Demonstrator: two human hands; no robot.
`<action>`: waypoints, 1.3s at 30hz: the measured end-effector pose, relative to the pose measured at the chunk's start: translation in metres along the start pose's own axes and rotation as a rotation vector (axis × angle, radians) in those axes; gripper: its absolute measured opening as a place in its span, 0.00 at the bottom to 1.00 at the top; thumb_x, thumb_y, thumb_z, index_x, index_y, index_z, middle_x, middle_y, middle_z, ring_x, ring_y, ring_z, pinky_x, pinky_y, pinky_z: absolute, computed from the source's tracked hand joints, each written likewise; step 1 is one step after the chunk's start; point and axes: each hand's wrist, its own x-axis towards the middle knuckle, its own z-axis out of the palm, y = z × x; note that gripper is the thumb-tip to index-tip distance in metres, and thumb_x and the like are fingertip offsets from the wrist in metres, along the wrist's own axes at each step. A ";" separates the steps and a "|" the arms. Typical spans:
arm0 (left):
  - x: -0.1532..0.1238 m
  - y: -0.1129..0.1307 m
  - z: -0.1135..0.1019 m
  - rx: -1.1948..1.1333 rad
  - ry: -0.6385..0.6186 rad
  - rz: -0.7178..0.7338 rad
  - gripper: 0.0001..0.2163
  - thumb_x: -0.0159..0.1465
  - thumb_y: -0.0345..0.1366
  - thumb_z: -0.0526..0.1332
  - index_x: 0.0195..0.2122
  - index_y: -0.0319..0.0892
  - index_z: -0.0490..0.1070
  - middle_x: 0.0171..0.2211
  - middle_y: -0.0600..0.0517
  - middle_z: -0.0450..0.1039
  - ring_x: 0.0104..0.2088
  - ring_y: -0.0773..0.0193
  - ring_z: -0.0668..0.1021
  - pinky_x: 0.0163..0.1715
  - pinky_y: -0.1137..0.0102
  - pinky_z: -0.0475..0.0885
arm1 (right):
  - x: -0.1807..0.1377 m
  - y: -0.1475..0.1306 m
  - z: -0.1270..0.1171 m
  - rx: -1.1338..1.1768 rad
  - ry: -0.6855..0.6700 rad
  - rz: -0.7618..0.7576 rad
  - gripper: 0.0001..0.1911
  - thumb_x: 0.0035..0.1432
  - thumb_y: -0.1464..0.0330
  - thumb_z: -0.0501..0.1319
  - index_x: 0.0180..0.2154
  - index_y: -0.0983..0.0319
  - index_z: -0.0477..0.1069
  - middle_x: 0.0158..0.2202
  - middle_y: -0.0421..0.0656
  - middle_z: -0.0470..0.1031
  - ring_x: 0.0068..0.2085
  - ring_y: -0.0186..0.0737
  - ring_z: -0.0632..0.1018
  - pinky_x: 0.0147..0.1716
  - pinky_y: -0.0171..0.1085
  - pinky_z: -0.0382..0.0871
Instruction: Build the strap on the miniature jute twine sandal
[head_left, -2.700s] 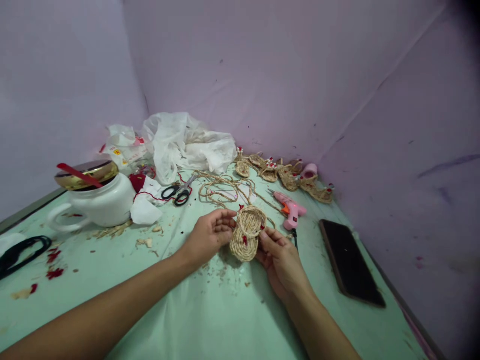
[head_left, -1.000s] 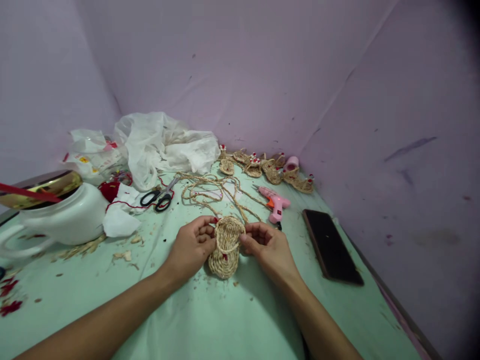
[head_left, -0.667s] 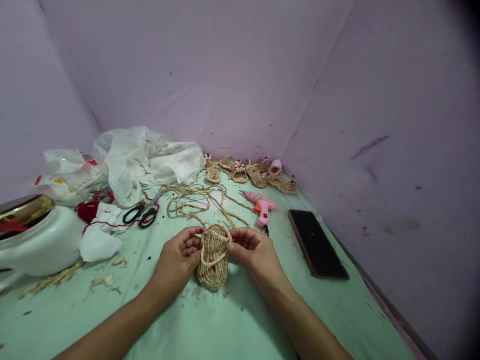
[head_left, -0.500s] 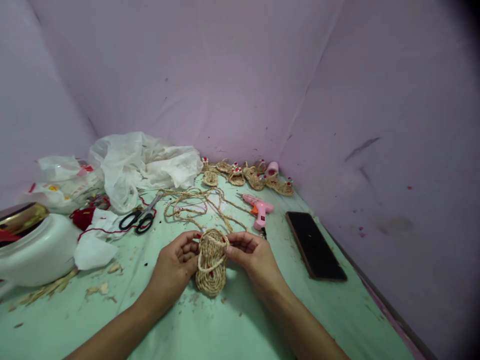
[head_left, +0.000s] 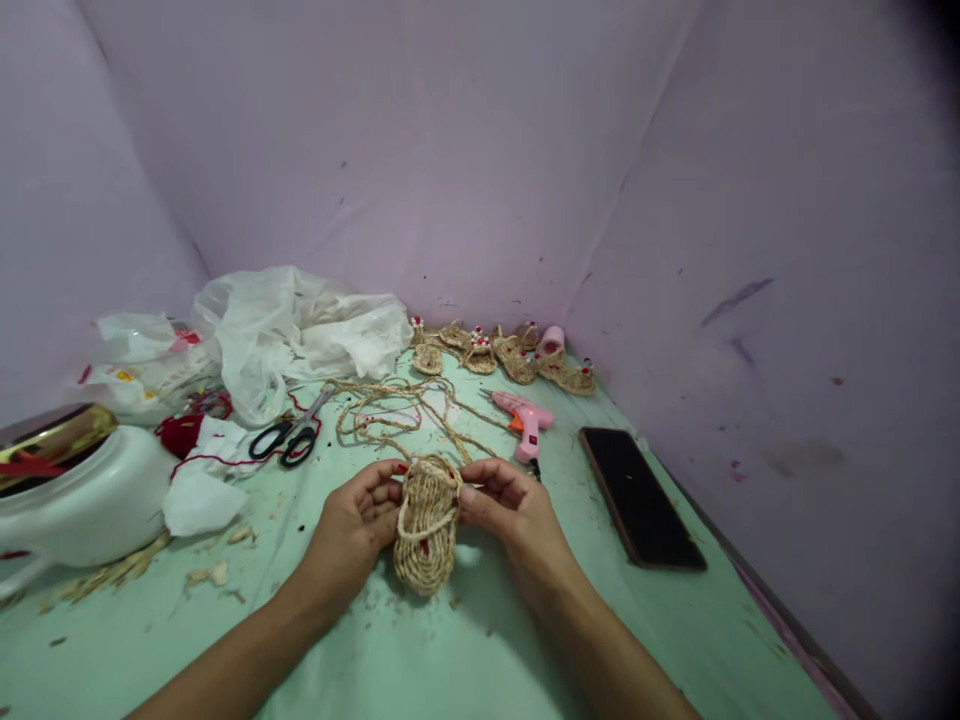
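Note:
A small woven straw slipper (head_left: 426, 555) with a braided strap across it is held up between my two hands. My left hand (head_left: 358, 515) is closed on its left edge, thumb in front and fingers behind. On the other side, my right hand (head_left: 510, 510) pinches the upper right edge, where a loose end of the braid meets the sole. Beyond the slipper, a long straw braid (head_left: 390, 425) lies in loops on the green cloth. A pink glue gun (head_left: 525, 420) rests just past my right hand.
Black-handled scissors (head_left: 294, 435) and red yarn (head_left: 180, 435) lie left of the braid. A white pot (head_left: 97, 500) stands far left, with plastic bags (head_left: 300, 325) behind. Several finished straw slippers (head_left: 480, 355) line the wall. A phone (head_left: 641, 498) lies right.
The view has shifted slightly, so the table things appear a little further right. Both hands keep hold of the slipper; the strap's upper part looks pulled toward the right edge.

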 end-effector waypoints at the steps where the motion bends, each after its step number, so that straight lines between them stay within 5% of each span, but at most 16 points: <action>1: 0.000 0.000 0.000 0.002 0.007 0.007 0.20 0.46 0.32 0.67 0.40 0.40 0.64 0.32 0.50 0.74 0.33 0.62 0.77 0.34 0.70 0.71 | 0.000 -0.001 0.000 0.005 -0.006 -0.016 0.12 0.36 0.69 0.69 0.27 0.63 0.72 0.25 0.39 0.73 0.26 0.32 0.73 0.29 0.33 0.69; 9: -0.002 -0.001 0.000 -0.160 -0.082 -0.070 0.21 0.46 0.31 0.68 0.41 0.40 0.63 0.32 0.49 0.75 0.30 0.61 0.77 0.31 0.69 0.71 | -0.002 -0.004 -0.001 0.123 -0.171 0.081 0.12 0.37 0.67 0.69 0.28 0.63 0.73 0.26 0.41 0.75 0.27 0.34 0.75 0.31 0.36 0.70; 27: -0.005 0.001 0.003 -0.218 -0.104 -0.067 0.22 0.44 0.27 0.68 0.39 0.43 0.62 0.34 0.49 0.74 0.30 0.61 0.77 0.28 0.70 0.72 | -0.002 -0.007 0.006 -0.237 0.072 -0.129 0.09 0.35 0.76 0.58 0.26 0.63 0.71 0.17 0.33 0.64 0.20 0.28 0.65 0.21 0.30 0.62; 39: -0.005 0.003 0.004 -0.235 -0.098 -0.113 0.22 0.44 0.26 0.67 0.39 0.43 0.61 0.34 0.50 0.74 0.29 0.64 0.77 0.26 0.73 0.71 | -0.009 -0.013 0.009 -0.143 0.126 -0.015 0.07 0.33 0.72 0.55 0.20 0.63 0.70 0.17 0.36 0.66 0.18 0.30 0.65 0.16 0.34 0.68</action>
